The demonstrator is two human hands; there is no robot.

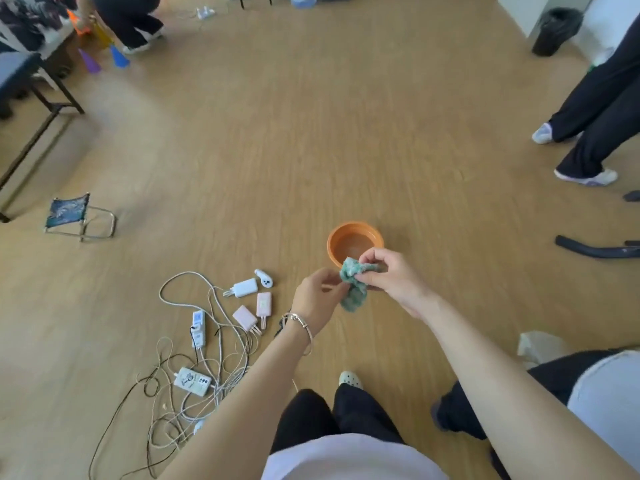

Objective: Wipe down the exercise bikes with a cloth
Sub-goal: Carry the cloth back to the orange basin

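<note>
A bunched green cloth [353, 287] hangs between both hands above the wooden floor. My right hand [391, 278] grips its upper part, fingers closed around it. My left hand [317, 297], with a bracelet at the wrist, pinches its left side. Just beyond the hands an orange bowl [353, 237] holding water stands on the floor. A dark curved bar [595, 250], perhaps the foot of an exercise bike, reaches in from the right edge; the machine itself is out of frame.
A tangle of cables, chargers and power strips [214, 341] lies on the floor at lower left. A small folding stool [78, 216] stands further left. Another person's legs [595, 126] are at right, someone crouches at top left, and a black bin [556, 31] stands at top right.
</note>
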